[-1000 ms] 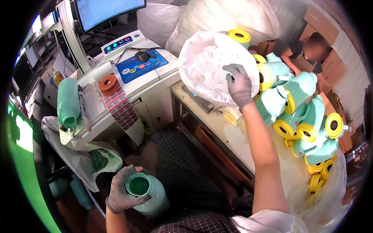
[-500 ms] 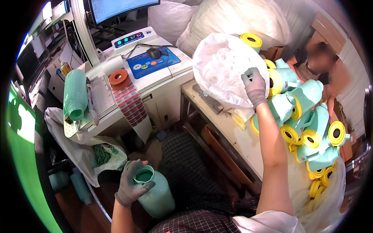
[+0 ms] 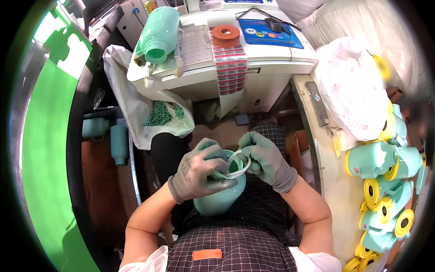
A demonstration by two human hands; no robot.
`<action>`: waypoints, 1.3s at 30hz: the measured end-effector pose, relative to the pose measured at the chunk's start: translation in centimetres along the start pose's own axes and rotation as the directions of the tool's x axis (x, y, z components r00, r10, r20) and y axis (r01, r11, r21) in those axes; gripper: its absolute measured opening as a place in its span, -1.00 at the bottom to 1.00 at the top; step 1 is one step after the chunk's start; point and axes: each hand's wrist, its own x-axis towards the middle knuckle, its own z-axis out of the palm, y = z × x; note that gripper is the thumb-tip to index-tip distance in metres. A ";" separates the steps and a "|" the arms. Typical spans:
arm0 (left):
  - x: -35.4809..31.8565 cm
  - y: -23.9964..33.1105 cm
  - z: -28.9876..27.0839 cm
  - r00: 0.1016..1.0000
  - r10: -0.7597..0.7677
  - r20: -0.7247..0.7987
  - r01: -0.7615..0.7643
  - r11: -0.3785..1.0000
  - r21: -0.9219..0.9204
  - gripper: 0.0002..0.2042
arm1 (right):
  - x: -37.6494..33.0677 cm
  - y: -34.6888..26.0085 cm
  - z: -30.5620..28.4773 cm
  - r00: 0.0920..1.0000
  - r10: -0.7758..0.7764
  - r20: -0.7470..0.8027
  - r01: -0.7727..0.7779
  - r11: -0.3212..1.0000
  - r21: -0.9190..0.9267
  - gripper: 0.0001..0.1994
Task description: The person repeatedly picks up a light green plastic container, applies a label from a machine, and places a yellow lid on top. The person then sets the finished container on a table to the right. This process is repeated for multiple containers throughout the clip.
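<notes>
A teal plastic bottle (image 3: 216, 203) rests in my lap, tilted, its open mouth facing up. My left hand (image 3: 202, 171), in a grey glove, grips the bottle around its neck. My right hand (image 3: 264, 159), gloved too, pinches a thin white plastic ring (image 3: 240, 172) at the bottle's mouth. The ring sits at an angle over the opening. Whether it is seated on the rim I cannot tell; the fingers of both hands cover parts of it.
A machine bench ahead holds another teal bottle (image 3: 161, 34) and an orange roll (image 3: 225, 35). Below hangs a bag of green scraps (image 3: 159, 114). On the right table are a white bag of rings (image 3: 351, 86) and several teal jugs (image 3: 371, 159) with yellow rims.
My right hand has come from the bag of rings to the bottle with a white ring. The bottle has moved right, in my left hand. The view has swung left.
</notes>
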 end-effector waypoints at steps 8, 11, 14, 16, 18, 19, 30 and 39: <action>-1.4 -0.7 -0.1 1.000 -0.013 -0.006 0.012 0.999 -0.035 -0.68 | -2.5 -0.6 2.7 0.548 -0.500 0.670 0.510 -0.436 -0.742 -0.56; -1.4 -0.5 -0.2 0.999 -0.052 0.001 0.052 0.997 -0.060 -0.68 | -2.5 -1.6 3.0 0.571 -0.453 0.685 0.563 -0.392 -0.728 -0.54; -1.2 -0.9 -0.7 0.995 -0.075 0.072 0.081 0.994 -0.080 -0.67 | -3.0 -1.3 3.1 0.689 -0.364 0.627 0.577 -0.249 -0.778 -0.50; -0.8 -0.8 -1.1 0.984 -0.087 0.155 0.098 0.993 -0.068 -0.67 | -2.5 -0.7 2.9 0.718 -0.341 0.607 0.606 -0.124 -0.786 -0.53; -0.1 -0.4 -1.5 0.985 -0.010 0.170 0.004 0.999 0.033 -0.67 | -2.3 -0.1 2.7 0.756 -0.321 0.571 0.588 -0.051 -0.807 -0.55; 0.4 0.0 -1.7 0.986 0.076 0.151 -0.096 0.987 0.129 -0.68 | -2.1 0.0 2.7 0.773 -0.307 0.554 0.578 -0.019 -0.816 -0.56; 5.7 2.4 -4.8 0.804 -0.290 0.519 -0.152 0.744 0.651 -0.79 | -0.6 2.0 4.5 0.576 -0.508 0.640 0.532 -0.361 -0.766 -0.70; 8.8 1.2 -2.5 0.616 -0.319 0.720 -0.190 0.827 0.529 -0.81 | -1.6 1.9 3.2 0.582 -0.566 0.584 0.555 -0.248 -0.794 -0.66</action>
